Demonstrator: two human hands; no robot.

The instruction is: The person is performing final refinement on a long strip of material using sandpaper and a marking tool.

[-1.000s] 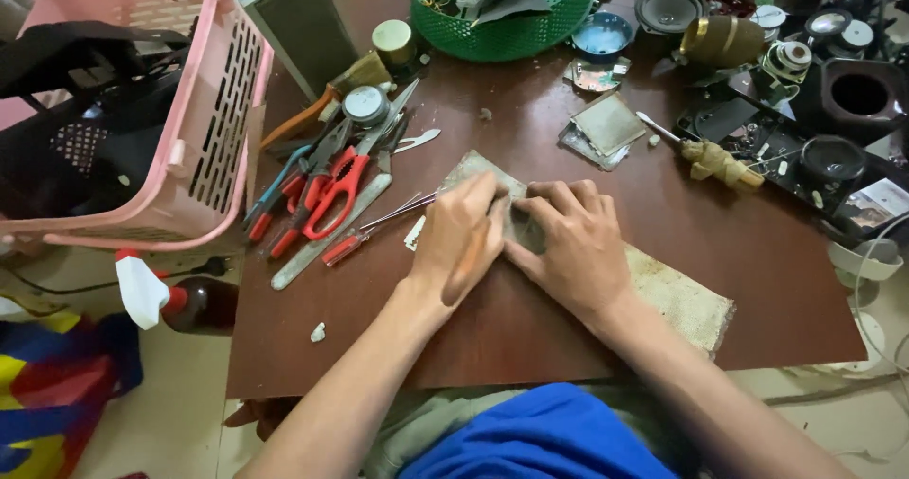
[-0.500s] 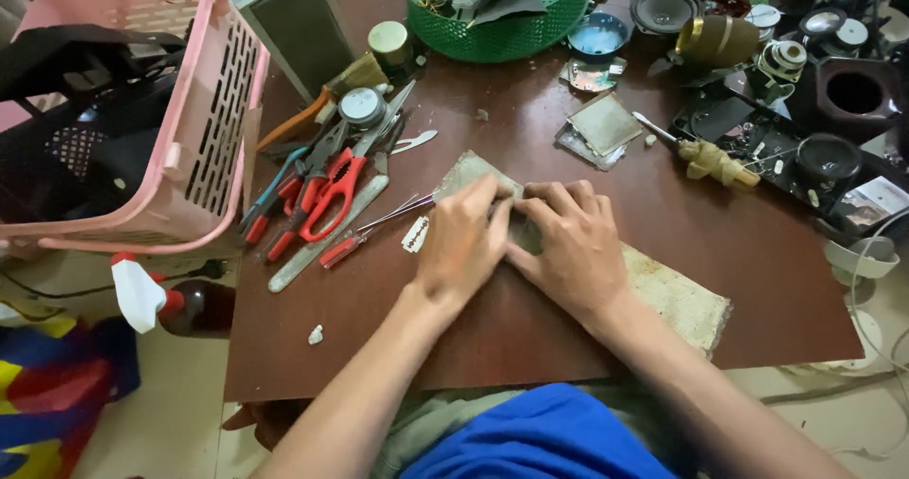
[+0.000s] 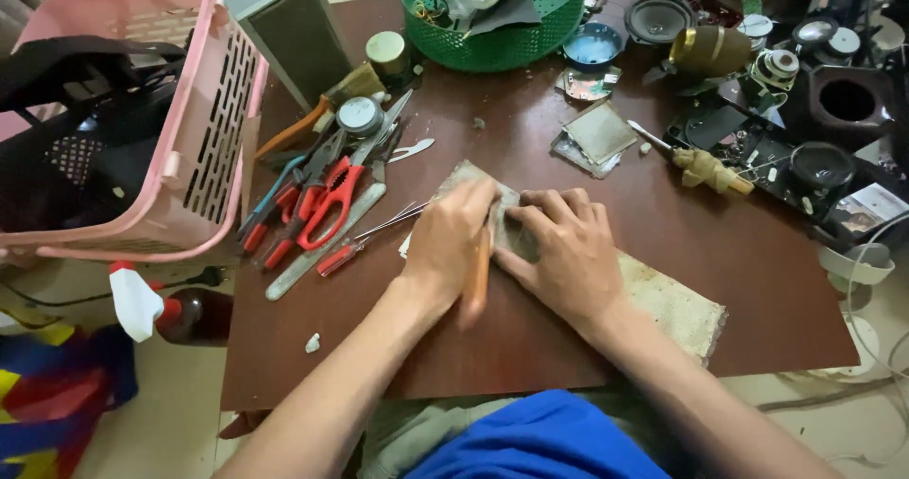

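Left hand (image 3: 453, 247) fingers grip an orange tool (image 3: 479, 280), right hand (image 3: 559, 252) fingers press flat on the board (image 3: 663, 299) on the bench (image 3: 757, 261).

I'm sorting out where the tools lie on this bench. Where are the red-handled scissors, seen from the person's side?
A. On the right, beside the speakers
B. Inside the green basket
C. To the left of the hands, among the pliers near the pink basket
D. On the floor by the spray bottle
C: the red-handled scissors lie among the pliers left of the left hand, beside the pink basket.
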